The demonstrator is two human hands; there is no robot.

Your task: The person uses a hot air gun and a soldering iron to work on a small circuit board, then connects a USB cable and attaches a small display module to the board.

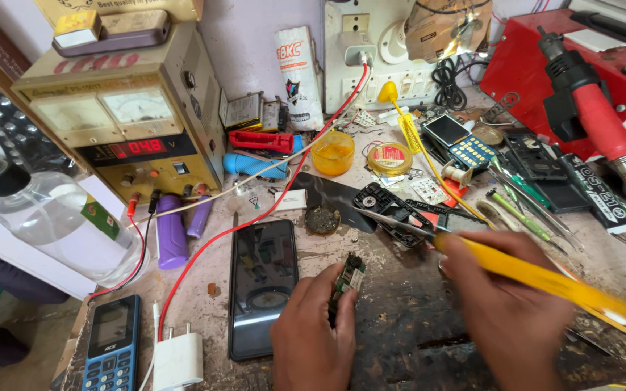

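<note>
- Head view, far left: a clear bottle and a blue keypad phone lie at the table edge, clear of the work.
- A black smartphone lies just beside the left hand, crowding it.
- Left fingers are clamped on a small green circuit board, held upright above the table; a steady pinch seems best.
- Right hand, fingers closed around a yellow soldering iron; its tip points towards a black phone frame.

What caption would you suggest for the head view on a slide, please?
Left hand holds a small green circuit board upright while the right hand holds a yellow soldering iron over a cluttered repair bench.
</note>
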